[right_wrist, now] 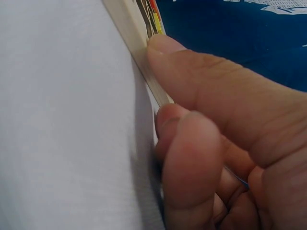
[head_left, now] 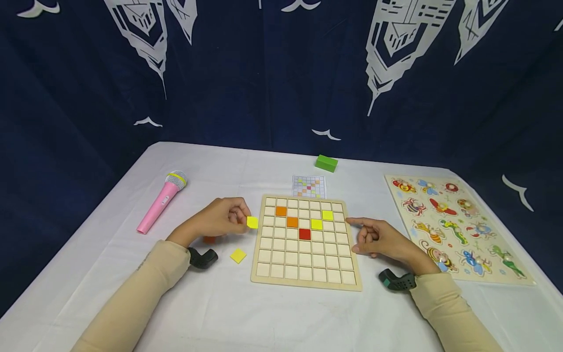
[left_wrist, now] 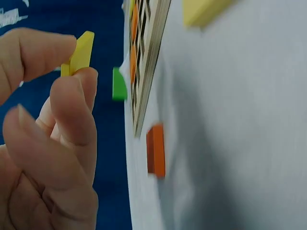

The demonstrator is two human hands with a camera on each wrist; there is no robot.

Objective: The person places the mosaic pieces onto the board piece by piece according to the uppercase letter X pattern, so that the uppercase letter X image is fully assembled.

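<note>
My left hand (head_left: pixel 226 215) pinches a small yellow square tile (head_left: pixel 252 222) between thumb and fingertips, raised just beyond the left edge of a wooden grid board (head_left: pixel 305 284). In the left wrist view that yellow tile (left_wrist: pixel 82 53) is tilted. On the board sit two orange tiles (head_left: pixel 281 211), two yellow tiles (head_left: pixel 327 215) and one red tile (head_left: pixel 305 234). My right hand (head_left: pixel 380 239) touches the board's right edge with its thumb and extended index finger; the other fingers curl inward. Another yellow tile (head_left: pixel 238 255) lies on the table, and an orange tile (left_wrist: pixel 156 151) is partly hidden below my left hand.
Behind the board lies a small printed pattern card (head_left: pixel 309 187), with a green block (head_left: pixel 326 163) farther back. A pink toy microphone (head_left: pixel 162 203) lies at left. An insect-picture puzzle board (head_left: pixel 457 230) occupies the right side. A dark blue curtain (head_left: pixel 264 73) hangs behind the white table.
</note>
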